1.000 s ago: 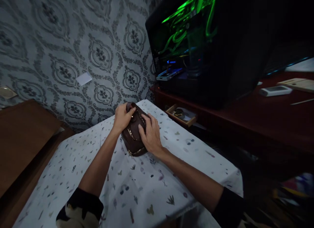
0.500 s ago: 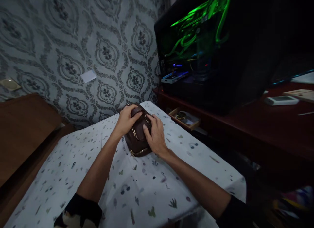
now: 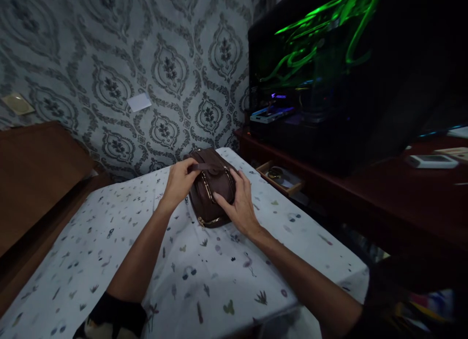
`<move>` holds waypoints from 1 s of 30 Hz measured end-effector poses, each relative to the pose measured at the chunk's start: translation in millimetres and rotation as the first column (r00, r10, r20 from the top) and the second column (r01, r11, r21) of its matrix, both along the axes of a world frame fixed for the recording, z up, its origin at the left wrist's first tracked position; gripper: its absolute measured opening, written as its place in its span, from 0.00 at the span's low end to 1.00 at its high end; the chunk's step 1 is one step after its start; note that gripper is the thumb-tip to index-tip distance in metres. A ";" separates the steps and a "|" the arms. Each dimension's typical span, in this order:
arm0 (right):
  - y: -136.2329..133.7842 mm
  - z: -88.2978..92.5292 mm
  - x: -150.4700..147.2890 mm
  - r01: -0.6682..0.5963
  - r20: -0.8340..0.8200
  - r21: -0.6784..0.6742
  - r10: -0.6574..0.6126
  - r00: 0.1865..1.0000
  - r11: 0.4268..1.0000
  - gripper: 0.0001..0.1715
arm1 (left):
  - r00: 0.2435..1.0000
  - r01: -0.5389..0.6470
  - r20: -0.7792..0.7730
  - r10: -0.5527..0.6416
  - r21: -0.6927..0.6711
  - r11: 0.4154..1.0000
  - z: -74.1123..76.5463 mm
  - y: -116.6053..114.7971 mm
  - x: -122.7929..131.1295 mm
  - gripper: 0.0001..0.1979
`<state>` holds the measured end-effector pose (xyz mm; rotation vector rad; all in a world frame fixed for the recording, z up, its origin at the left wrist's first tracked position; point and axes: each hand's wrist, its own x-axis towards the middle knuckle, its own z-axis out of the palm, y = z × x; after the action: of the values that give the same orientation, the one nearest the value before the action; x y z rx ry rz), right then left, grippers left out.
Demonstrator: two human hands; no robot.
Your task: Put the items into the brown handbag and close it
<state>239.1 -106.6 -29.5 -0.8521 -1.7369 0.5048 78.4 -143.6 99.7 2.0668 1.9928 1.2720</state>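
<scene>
A brown leather bag (image 3: 215, 187) with gold zips sits on the white printed cloth (image 3: 204, 290), near the far end of the table. My left hand (image 3: 179, 183) pinches the end of the bag's strap (image 3: 205, 167), which stretches out leftward over the bag's top. On the bag's right side, my right hand (image 3: 240, 205) grips it, thumb on the front face and fingers along the right edge. A zip pull hangs at the lower left front corner. The bag's far side and underside are hidden.
To the right, a dark red desk (image 3: 409, 193) carries a large computer case (image 3: 310, 85) with green light inside. A small open drawer (image 3: 281, 180) juts out close to the table. A brown wooden panel (image 3: 40, 178) stands at the left, and patterned wall (image 3: 168, 71) lies behind.
My left hand has shifted left off the bag's top, drawing the strap out to that side. My right hand keeps its place on the bag's right side. The view has turned slightly.
</scene>
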 end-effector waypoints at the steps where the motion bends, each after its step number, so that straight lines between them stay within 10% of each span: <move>1: 0.5 -0.7 -0.2 0.001 -0.005 0.008 -0.001 1.000 1.000 0.47 | 1.000 0.006 0.002 -0.006 0.010 1.000 -0.6 0.3 0.1 0.07; 18: 2.9 -2.9 -0.1 -0.028 -0.138 -0.012 0.026 0.990 1.000 0.41 | 0.973 0.061 -0.218 -0.070 -0.050 0.997 0.6 -10.5 12.0 0.04; 22: 9.2 -7.1 -2.1 -0.026 -0.259 -0.133 -0.009 0.966 0.991 0.34 | 0.964 0.142 -0.230 -0.132 0.026 0.990 -0.9 -3.9 26.0 0.18; 30: 16.3 -10.8 -3.3 -0.077 -0.355 -0.127 0.027 0.935 0.989 0.32 | 0.968 0.127 -0.216 -0.125 -0.003 0.992 -2.9 13.8 40.0 0.04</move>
<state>235.8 -90.2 -40.3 -0.7607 -1.4078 0.7733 118.5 -129.9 96.8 2.3869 1.8962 1.0809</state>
